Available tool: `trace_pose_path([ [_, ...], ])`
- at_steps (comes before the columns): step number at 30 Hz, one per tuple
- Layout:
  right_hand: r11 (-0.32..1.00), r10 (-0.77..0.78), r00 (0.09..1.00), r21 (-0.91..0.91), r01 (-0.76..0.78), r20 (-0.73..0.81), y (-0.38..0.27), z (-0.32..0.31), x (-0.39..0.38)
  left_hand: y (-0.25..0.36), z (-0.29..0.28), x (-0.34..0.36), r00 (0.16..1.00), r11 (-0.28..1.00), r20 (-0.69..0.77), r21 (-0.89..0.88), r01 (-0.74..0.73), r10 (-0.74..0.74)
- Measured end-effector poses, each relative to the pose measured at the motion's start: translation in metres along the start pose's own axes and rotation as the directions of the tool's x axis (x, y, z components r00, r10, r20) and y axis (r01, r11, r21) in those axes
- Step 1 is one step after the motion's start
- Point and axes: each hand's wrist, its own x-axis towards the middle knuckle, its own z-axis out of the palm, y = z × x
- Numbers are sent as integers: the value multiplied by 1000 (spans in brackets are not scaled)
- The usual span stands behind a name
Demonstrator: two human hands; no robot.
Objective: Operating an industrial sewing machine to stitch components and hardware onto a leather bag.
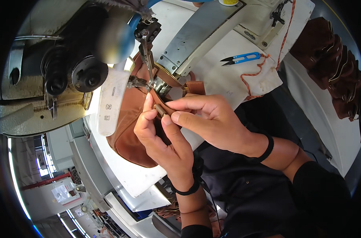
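Note:
A brown bag piece [129,146] lies under the sewing machine's presser foot [149,85], with a brass-toothed zipper [167,73] curving along its far side. My left hand [164,141] pinches a small brown tab [160,110] with a metal end, its index finger reaching up close to the foot. From the right, my right hand [216,121] grips the brown edge strip [161,102] between thumb and fingers, beside the left fingertips. The fingers partly cover the place where tab and strip meet.
The sewing machine head [49,75] hangs at the upper left, and its metal arm [200,33] crosses the top. Blue thread snips [241,58] on an orange cord [244,83] lie on the white table [224,81]. Brown finished-looking pieces [335,63] are heaped at the far right.

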Motion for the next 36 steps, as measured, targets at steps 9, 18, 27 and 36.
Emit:
trace_pose_path([
  [9,998,-49,999,45,50,-24,3,4,5,9,-2,5,994,990,36,-101,103,-100],
  [18,996,22,1000,89,-23,15,-1,3,12,6,-5,12,998,999,41,1,52,-52],
  [27,996,-74,992,51,79,-99,12,10,24,-11,-3,20,995,993,24,-58,100,-99],
  [36,970,-218,965,-137,199,-144,20,8,27,-9,4,24,992,992,-52,-66,109,-113],
])
